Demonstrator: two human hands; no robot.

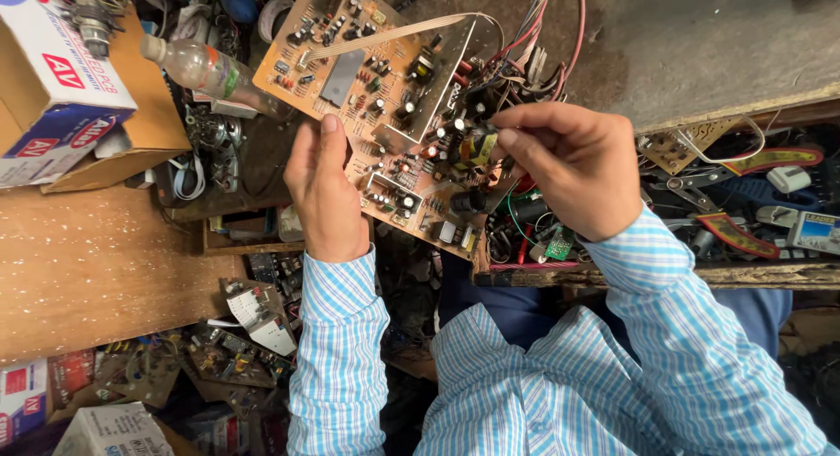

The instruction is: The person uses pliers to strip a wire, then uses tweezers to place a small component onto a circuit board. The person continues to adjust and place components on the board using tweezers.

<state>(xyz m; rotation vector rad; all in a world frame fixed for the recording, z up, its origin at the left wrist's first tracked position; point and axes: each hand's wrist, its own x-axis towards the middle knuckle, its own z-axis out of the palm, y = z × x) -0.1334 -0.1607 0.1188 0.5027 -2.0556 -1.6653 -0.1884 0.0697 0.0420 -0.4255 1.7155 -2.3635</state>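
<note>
Right, current state:

1. Brown circuit board held up mid-scene, tilted, component side up, far end near a clear plastic bottle.
2. Left hand gripping the board's left edge, thumb flat on top, remaining fingers hidden under the board, so closed on it.
3. Right hand at the board's right side, thumb and forefinger pinched together on a small yellow component standing on the board; other fingers curled in. Cannot tell whether the component is loose or still soldered.
4. Flat ribbon cable running across the board's far part; bundle of red and dark wires trailing off the far right corner.
5. Cardboard box far left on a wooden bench top.
6. Scrap boards piled near left, below the bench edge.
7. Right: wooden tray with tools and small parts, too cluttered to sort out.
8. Striped blue shirt sleeves on both arms.
</note>
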